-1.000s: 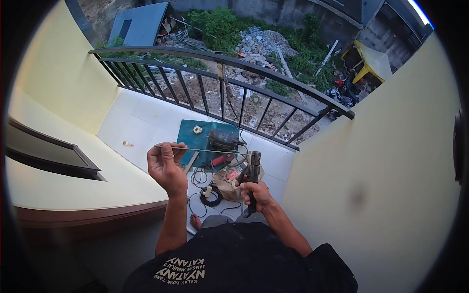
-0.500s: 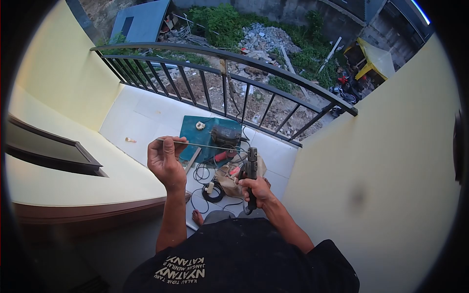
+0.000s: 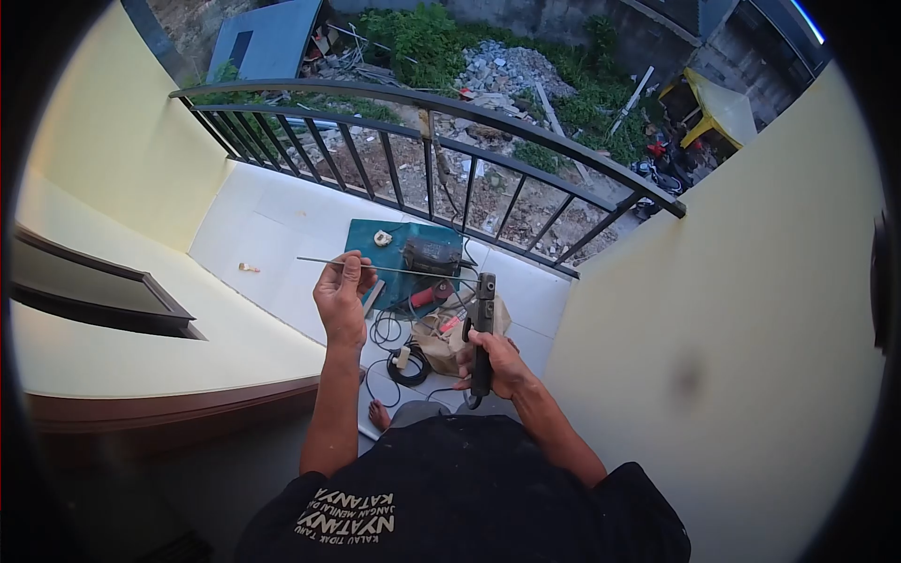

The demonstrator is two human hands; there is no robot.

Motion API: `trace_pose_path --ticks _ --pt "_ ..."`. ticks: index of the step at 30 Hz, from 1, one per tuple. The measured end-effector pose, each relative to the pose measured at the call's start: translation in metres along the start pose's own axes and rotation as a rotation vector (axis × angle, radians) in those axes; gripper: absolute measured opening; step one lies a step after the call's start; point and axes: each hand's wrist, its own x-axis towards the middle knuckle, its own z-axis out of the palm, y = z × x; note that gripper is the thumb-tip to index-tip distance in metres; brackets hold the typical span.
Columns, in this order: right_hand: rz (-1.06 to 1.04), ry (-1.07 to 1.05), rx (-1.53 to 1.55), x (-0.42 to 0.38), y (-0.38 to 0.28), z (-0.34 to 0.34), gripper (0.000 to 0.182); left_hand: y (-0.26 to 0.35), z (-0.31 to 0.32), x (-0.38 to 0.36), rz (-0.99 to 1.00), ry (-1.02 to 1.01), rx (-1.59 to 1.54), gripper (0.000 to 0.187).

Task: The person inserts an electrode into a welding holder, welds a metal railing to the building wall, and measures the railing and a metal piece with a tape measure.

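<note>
My left hand (image 3: 340, 302) pinches a thin welding rod (image 3: 418, 274) between thumb and fingers. One end of the rod sticks out to the left past the fingertips; the other reaches the head of a dark electrode holder (image 3: 485, 302). Around the holder's grip my right hand (image 3: 502, 364) is closed, thumb near the lever on its left side. The holder stands nearly upright in view, jaw end away from me, its cable end below the hand.
Ahead is a black metal railing (image 3: 389, 169) between yellow walls (image 3: 713, 310). On the tiled floor lie a green mat (image 3: 361, 244), a black machine (image 3: 434, 255), a tape measure (image 3: 382, 238), a red power tool (image 3: 429, 296), a beige bag (image 3: 436, 352) and coiled cable (image 3: 405, 377).
My left hand has slid right along the rod, toward the holder, so more rod shows past its fingers. My right hand has shifted its grip and turned the holder slightly.
</note>
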Motion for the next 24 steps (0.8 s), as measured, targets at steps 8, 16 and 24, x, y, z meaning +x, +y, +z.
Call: trace_pose_path --ticks 8,16,24 --pt "-0.206 0.000 -0.043 0.004 0.010 -0.013 0.027 -0.031 0.003 -0.008 -0.193 -0.019 -0.123 0.021" --pt "0.021 -0.111 0.021 0.005 0.008 -0.024 0.034 -0.027 0.012 -0.017 -0.039 -0.020 -0.116 0.018" --pt "0.048 -0.353 0.035 0.003 0.011 -0.014 0.064 0.015 0.028 -0.011 0.218 -0.187 0.101 0.016"
